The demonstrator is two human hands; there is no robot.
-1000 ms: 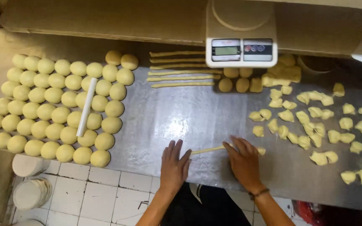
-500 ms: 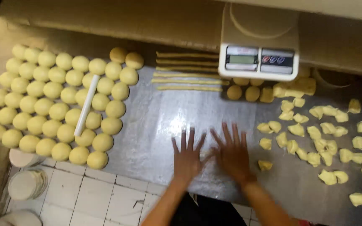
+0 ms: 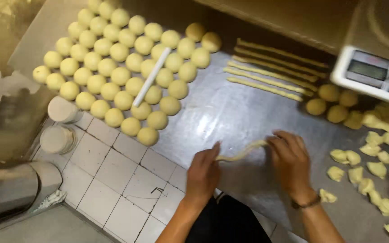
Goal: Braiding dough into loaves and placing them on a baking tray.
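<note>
Item: dough rope (image 3: 241, 153), thin, pale yellow, stretched between two hands just above the near edge of the steel worktop (image 3: 230, 112).

Left hand (image 3: 202, 173): fingers curled, tips pinched on the rope's near end. Right hand (image 3: 289, 162): fingers bent over the far end; how tightly they grip cannot be told, as the back of the hand hides the contact.

Risks, as judged:
- Rope is thin and sags mid-span; uneven pull from either hand could snap it or thin it at one spot.
- It hangs close to the table edge; a slipped end could drop to the tiled floor (image 3: 113, 180).
- Cut dough pieces (image 3: 374, 171) lie just right of the right hand; a wide sweep could scatter or squash them.
- Soft dough may stick to the fingers and tear on release.

Surface: brushed steel, lightly smeared. Holds a block of round dough balls (image 3: 113, 67) in close rows at left, a white rod-shaped tool (image 3: 151, 83) lying across them, five finished ropes (image 3: 271, 72) side by side at the back, a few more dough balls and a digital scale (image 3: 374, 74) at right.

Room: white floor tiles with dark grout, two round white containers (image 3: 61, 126) and a metal cylinder (image 3: 10, 189) at the left, dim lighting
</note>
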